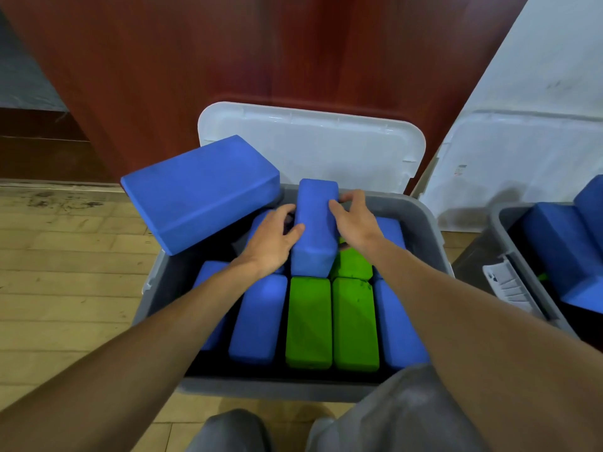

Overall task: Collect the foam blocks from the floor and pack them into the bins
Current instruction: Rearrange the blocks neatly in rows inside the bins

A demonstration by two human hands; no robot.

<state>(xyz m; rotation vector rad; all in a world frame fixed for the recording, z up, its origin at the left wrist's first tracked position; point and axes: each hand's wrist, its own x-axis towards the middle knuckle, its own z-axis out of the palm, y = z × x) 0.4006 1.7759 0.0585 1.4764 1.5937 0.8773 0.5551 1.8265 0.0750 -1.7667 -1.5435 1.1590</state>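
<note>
Left hand and right hand each curl round a long side of 1 upright blue block, held over the back row of the grey bin. Foam: probably light, squashy, grippy, so a side grip suits. Front row full; gap below looks tight. Tilted blue block on the left rim overhangs: possible snag.

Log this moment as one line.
step: packing | left hand: grips blue block | right hand: grips same block | bin: holds green blocks, other blue ones | large block: tilted on bin's far-left rim
</note>
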